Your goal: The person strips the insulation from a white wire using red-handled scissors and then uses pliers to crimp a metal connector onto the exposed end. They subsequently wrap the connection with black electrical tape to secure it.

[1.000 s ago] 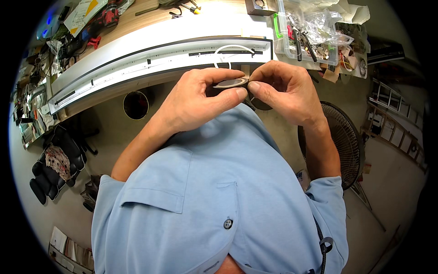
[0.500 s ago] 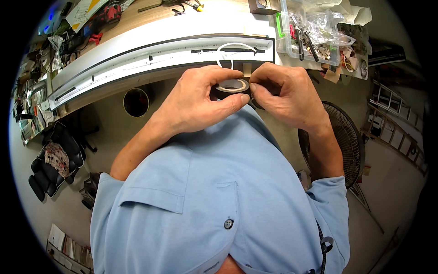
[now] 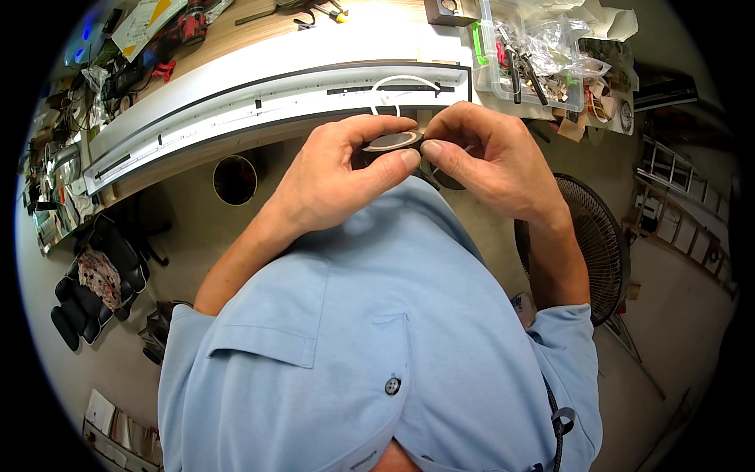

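Gripping a black roll with a tan core (image 3: 387,145), the left hand (image 3: 338,169) has its fingers along the far edge and its thumb along the near edge, the spread no wider than the roll. The roll is tilted, held in front of the chest at the near side of the workbench. The right hand (image 3: 495,161) has thumb and forefinger brought close together at the roll's right edge; whether anything is pinched between those tips cannot be told.

Just beyond the hands lies a long white channel with black edging (image 3: 303,94), a white cable (image 3: 405,77) arching over its right end. It rests along the front of a wooden workbench (image 3: 267,23). To its right stands a clear plastic box (image 3: 491,79) of mixed parts; at the far left of the bench, a red and black power tool (image 3: 191,27).

Outward at floor level: a round bin (image 3: 215,181) below the bench, a black chair (image 3: 75,315) at left, a fan (image 3: 605,259) beside the right forearm, and a ladder (image 3: 676,216) at far right.
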{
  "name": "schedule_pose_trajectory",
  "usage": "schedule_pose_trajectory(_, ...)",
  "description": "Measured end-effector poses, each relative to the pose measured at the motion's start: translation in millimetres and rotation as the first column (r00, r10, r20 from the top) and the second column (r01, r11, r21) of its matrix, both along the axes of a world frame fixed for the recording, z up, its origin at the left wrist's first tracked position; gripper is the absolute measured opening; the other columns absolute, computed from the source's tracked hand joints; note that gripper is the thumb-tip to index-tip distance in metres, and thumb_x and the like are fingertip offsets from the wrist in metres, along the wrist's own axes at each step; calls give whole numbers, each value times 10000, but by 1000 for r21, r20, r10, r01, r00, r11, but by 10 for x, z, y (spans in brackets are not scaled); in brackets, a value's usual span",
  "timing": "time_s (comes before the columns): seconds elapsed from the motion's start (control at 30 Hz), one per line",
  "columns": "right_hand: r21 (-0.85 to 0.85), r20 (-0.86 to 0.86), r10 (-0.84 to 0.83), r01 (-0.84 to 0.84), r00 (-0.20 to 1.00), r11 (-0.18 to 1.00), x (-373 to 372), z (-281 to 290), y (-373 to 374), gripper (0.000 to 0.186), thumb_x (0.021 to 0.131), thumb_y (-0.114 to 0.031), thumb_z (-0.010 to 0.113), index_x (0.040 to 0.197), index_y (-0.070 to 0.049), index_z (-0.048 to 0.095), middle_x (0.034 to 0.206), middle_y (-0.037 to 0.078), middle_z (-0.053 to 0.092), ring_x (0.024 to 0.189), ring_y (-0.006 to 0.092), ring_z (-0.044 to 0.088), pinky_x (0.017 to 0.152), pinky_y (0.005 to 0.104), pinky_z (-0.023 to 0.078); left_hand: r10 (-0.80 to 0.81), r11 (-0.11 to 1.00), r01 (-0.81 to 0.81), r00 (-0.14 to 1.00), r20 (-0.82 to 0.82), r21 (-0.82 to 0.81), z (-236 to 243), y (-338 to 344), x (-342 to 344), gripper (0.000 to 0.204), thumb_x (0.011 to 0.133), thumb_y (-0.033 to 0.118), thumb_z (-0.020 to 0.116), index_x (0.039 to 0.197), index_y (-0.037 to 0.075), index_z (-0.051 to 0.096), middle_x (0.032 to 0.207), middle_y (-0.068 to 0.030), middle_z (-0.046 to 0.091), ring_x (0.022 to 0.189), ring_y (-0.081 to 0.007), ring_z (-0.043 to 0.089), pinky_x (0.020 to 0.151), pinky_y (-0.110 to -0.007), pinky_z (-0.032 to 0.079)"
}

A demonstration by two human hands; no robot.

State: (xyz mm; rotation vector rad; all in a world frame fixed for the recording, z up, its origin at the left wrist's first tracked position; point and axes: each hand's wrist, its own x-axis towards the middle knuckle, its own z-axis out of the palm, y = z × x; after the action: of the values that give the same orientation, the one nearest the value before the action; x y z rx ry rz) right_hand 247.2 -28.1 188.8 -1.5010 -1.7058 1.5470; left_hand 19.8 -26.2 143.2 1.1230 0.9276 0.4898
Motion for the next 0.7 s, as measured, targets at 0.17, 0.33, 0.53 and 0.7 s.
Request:
schedule_pose_trajectory(0.17, 57, 131, 9, -17, 991, 998, -11, 50, 10, 166, 900, -120, 732, 965, 32, 738, 769, 111, 727, 656, 140, 672, 617, 281, 536, -21, 970, 41, 996, -86, 240, -17, -10, 3, 460, 923, 190, 711, 1324, -21, 635, 1064, -46, 660, 889, -95, 594, 769, -246, 481)
schedule_pose_trajectory(0.33, 179, 244, 61, -107, 968, 978, -43, 38, 0, 125, 873, -93, 720, 928, 17, 741, 757, 130, 718, 636, 203, 688, 610, 310, 540, -29, 966, 70, 986, -162, 249, 18, -11, 18, 462, 897, 177, 723, 1303, -30, 644, 1059, -73, 655, 887, -123, 609, 770, -256, 489)
schedule_pose_trajectory(0.53, 258, 217, 120, -175, 969, 950, -65, -12, 19, 83, 819, -57, 691, 861, 12, 713, 703, 111, 678, 596, 200, 651, 592, 323, 521, -75, 946, 134, 977, -200, 296, -4, 19, -5, 457, 853, 171, 718, 1263, -24, 668, 1017, -90, 671, 895, -148, 634, 759, -266, 498)
schedule_pose_trajectory(0.7, 237, 107, 121, -144, 987, 961, -44, -66, -17, 50, 804, -15, 683, 844, 14, 686, 697, 47, 651, 600, 87, 581, 549, 269, 466, -143, 914, 189, 978, -152, 359, -43, 100, -56, 488, 797, 181, 714, 1244, -10, 681, 1000, -86, 682, 877, -155, 638, 753, -274, 500)
